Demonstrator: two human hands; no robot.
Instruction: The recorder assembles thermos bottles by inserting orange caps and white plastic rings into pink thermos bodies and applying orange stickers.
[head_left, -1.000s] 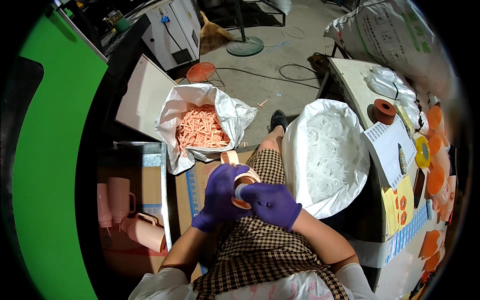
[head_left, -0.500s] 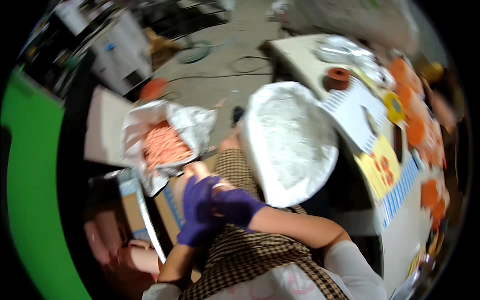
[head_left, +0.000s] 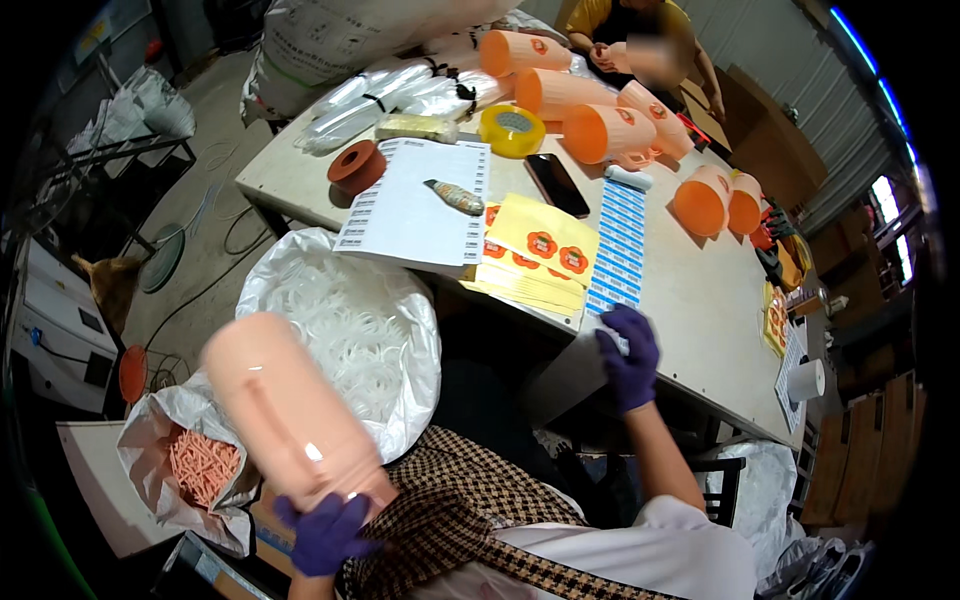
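Observation:
My left hand (head_left: 325, 530), in a purple glove, grips a large peach plastic cylindrical container (head_left: 285, 400) by its near end. The container tilts up and away to the left, over the edge of a white sack of clear plastic rings (head_left: 355, 320). At the table's front edge is my right hand (head_left: 632, 360), also gloved, its fingers curled at the near end of a blue and white label strip (head_left: 617, 240). A small white piece shows between those fingers. Beside the strip lie yellow sheets with red flower-shaped stickers (head_left: 545, 240).
On the table (head_left: 690, 310) are a white label sheet (head_left: 420, 200), a phone (head_left: 557, 185), yellow tape (head_left: 512, 132), a brown roll (head_left: 357, 167) and several peach containers (head_left: 605, 133). A co-worker (head_left: 640, 40) sits across. A sack of peach strips (head_left: 203, 467) stands at left.
The view has swung right toward the table. My hands were together over my lap; now they are apart, the left with the container raised, the right at the table edge.

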